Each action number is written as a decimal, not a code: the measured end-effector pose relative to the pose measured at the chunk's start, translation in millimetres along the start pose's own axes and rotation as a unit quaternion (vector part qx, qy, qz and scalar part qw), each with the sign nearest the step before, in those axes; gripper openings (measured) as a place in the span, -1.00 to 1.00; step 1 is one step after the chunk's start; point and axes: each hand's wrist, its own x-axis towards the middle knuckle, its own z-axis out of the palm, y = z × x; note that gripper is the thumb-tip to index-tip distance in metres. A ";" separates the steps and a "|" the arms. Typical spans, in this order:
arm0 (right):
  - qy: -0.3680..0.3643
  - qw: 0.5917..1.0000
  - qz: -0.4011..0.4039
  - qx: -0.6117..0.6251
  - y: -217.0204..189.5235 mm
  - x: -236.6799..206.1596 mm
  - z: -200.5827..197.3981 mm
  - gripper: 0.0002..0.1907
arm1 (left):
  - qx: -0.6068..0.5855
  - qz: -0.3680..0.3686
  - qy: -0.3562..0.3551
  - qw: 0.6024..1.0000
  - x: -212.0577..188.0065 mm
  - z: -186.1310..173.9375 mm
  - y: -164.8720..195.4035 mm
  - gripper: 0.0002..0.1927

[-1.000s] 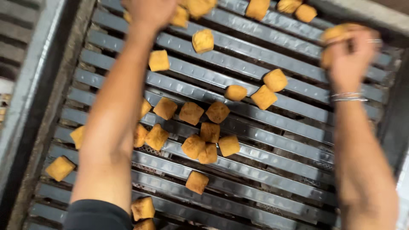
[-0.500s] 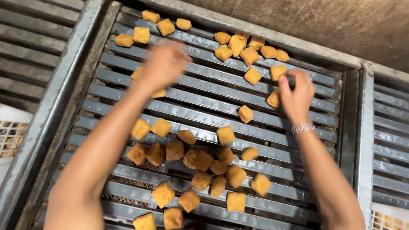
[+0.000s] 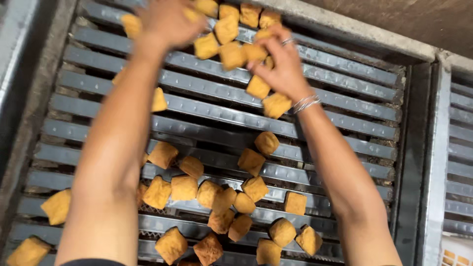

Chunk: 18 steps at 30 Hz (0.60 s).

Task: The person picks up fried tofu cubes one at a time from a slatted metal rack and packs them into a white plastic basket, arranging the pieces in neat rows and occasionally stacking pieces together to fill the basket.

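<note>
Golden fried cubes (image 3: 231, 54) bunched at grate's far rim (image 3: 345, 24), right hand (image 3: 281, 69) fingers curled over some, left hand (image 3: 165, 22) grip unclear

A grey slatted metal rack (image 3: 345, 113) with a raised rim carries the things. Golden-brown fried cubes (image 3: 251, 160) lie scattered on its slats, clustered near and far.

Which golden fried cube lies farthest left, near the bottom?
The fried cube at the bottom-left corner of the slatted grate, alone, left of the left forearm.
</note>
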 end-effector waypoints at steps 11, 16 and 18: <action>0.072 0.988 0.136 -0.013 5.1 -88.2 -87.9 -0.75 | -0.221 0.179 -0.272 0.919 -96.9 -0.7 34.3 -0.59; 0.192 0.950 -0.007 -0.244 44.7 -25.5 -62.6 -0.45 | -0.190 0.198 0.100 0.956 -14.8 42.1 83.2 -0.41; 0.127 0.975 -0.002 -0.184 47.0 -15.0 -41.4 -0.50 | -0.152 0.121 0.017 0.981 2.3 63.5 105.6 -0.36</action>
